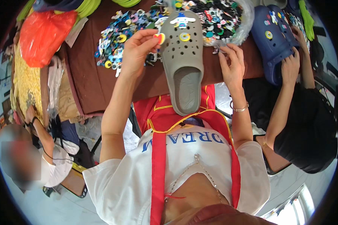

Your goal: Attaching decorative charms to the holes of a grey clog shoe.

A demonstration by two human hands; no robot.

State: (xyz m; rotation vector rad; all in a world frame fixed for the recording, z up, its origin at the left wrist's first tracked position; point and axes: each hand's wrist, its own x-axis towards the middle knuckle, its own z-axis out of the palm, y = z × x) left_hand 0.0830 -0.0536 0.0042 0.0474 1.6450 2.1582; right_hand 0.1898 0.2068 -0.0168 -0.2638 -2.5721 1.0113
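A grey clog with holes in its upper lies in front of me, its heel overhanging the table edge toward my red apron. On its toe sit a white-and-blue character charm and a round yellow-and-white charm. To the clog's left, my left hand pinches a red-and-yellow shoe charm between thumb and fingertips. My right hand is to the right of the clog, its fingers loosely bent and apart. Near those fingertips lies a small pale charm.
Heaps of mixed charms cover the brown tablecloth; more are in a clear plastic bag. At right, a co-worker's hands hold navy clogs. A red plastic bag is at far left, beside another person's yellow pile.
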